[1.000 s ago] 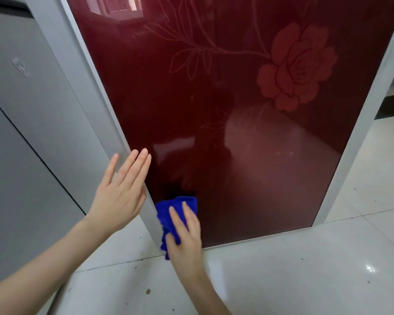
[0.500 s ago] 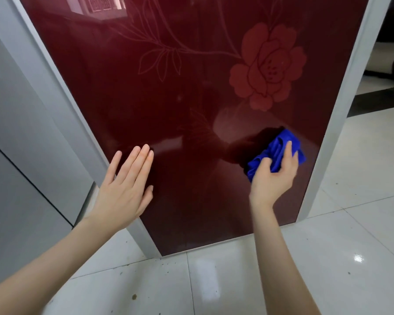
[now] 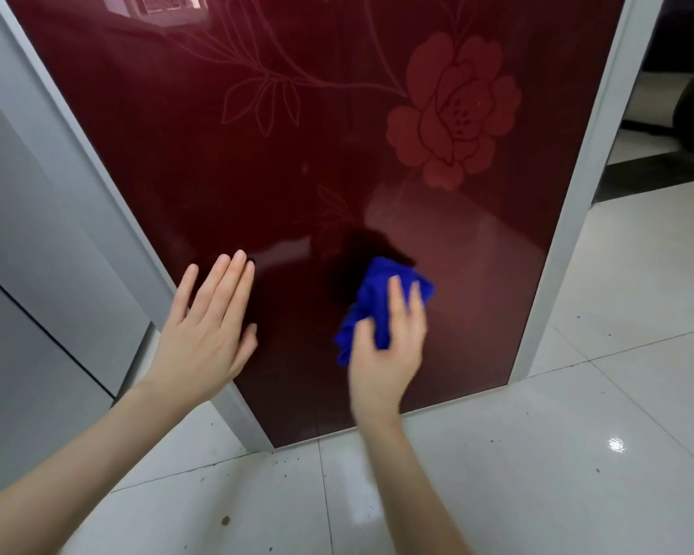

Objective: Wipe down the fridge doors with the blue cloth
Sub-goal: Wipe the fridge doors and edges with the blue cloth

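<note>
Okay, left hand (image 3: 205,334) flat on the fridge door (image 3: 297,174), my right hand (image 3: 389,348) pinching the blue cloth (image 3: 375,292) low on it; I'd overlap strokes

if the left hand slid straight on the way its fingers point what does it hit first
Nothing solid, it seems: the left hand points up and slightly right along the red fridge door, so only bare glass, then the printed leaves.

Crumpled blue cloth (image 3: 381,292) against glossy maroon fridge door (image 3: 297,162).
</note>
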